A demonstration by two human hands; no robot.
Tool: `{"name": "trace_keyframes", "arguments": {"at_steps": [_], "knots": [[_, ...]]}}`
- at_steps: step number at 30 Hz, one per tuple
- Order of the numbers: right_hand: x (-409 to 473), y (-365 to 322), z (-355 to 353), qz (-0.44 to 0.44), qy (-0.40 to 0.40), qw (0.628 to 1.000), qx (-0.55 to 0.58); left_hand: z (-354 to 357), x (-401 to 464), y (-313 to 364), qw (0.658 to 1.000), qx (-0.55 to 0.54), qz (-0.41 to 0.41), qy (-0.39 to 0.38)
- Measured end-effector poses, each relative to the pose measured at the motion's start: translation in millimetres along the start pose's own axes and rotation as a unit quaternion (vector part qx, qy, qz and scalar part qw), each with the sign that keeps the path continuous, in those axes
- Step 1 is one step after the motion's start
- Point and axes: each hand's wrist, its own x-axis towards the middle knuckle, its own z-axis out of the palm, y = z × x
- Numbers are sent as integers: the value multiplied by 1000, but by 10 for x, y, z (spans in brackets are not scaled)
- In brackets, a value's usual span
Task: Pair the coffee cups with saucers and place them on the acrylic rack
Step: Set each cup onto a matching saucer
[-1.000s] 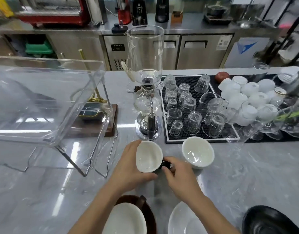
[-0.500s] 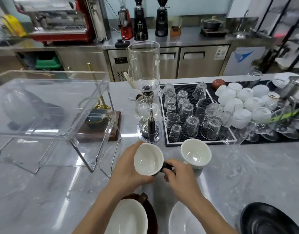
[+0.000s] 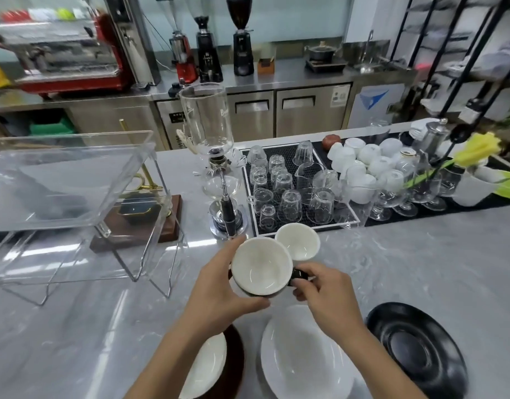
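Observation:
Both hands hold a black coffee cup with a white inside, lifted above the marble counter. My left hand wraps its left side and bottom; my right hand pinches its black handle. Just behind it a white cup stands on the counter. Near the front edge lie a white saucer, a black saucer to its right, and a brown cup with a white inside, partly hidden under my left arm. The clear acrylic rack stands at the left.
A glass siphon coffee maker stands behind the cups. A black mat with several upturned glasses and white cups fills the back right. A wooden tray sits under the rack. A yellow flower is at far right.
Both hands have lifted the black cup a little higher and nearer to the camera, tilting its opening toward me. The view has tipped up, showing more of the back counter.

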Motion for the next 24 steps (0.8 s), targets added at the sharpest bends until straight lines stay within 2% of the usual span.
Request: {"name": "trace_keyframes", "arguments": {"at_steps": [3, 10, 19, 24], "knots": [[-92, 28, -246, 2, 18, 1000, -2, 117, -15, 107, 999, -24, 22, -17], [-341, 181, -890, 14, 34, 998, -42, 566, -62, 291, 991, -107, 5, -81], [-692, 582, -1579, 45, 71, 995, -61, 1249, -116, 670, 981, -127, 27, -146], [-841, 820, -1793, 71, 74, 992, -68, 1577, -155, 670, 980, -135, 6, -145]]}}
